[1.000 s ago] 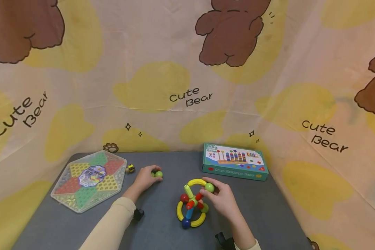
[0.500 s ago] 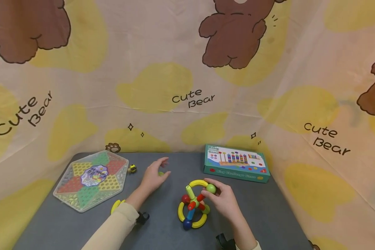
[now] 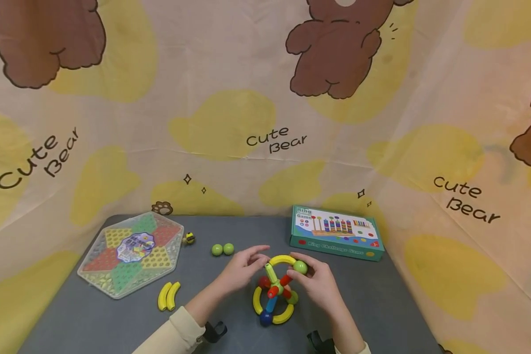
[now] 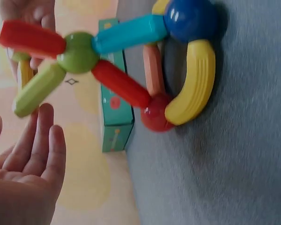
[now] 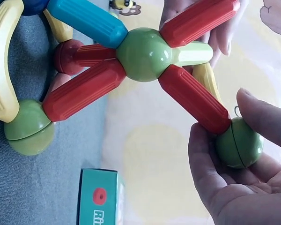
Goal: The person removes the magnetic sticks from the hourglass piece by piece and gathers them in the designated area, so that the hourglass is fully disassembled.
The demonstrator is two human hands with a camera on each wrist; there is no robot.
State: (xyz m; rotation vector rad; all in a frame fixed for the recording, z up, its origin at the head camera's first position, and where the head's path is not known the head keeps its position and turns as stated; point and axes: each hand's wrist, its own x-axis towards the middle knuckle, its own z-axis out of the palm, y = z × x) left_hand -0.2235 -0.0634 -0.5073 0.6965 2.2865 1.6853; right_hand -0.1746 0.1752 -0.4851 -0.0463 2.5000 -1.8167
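Note:
A magnetic rod-and-ball toy (image 3: 274,290) stands at the middle of the grey table (image 3: 371,295), built of yellow arcs, red, blue and lime rods, and coloured balls. My right hand (image 3: 297,273) pinches the green ball (image 3: 299,267) at the toy's upper right; the right wrist view shows that ball (image 5: 239,143) on the end of a red rod (image 5: 194,99). My left hand (image 3: 258,258) hovers open just left of the toy's top, fingers straight, beside the lime rod (image 4: 37,91). In the left wrist view, my left hand (image 4: 33,154) holds nothing.
Two loose green balls (image 3: 222,249) lie left of the toy, and two yellow arcs (image 3: 168,296) lie nearer the front left. A hexagonal checkers board (image 3: 130,253) and a small bee toy (image 3: 188,239) are at the left. A teal game box (image 3: 336,233) sits at the back right.
My left hand let go of the two green balls and moved right to the toy's top. My right hand stayed on its green ball. The two yellow arcs came into view.

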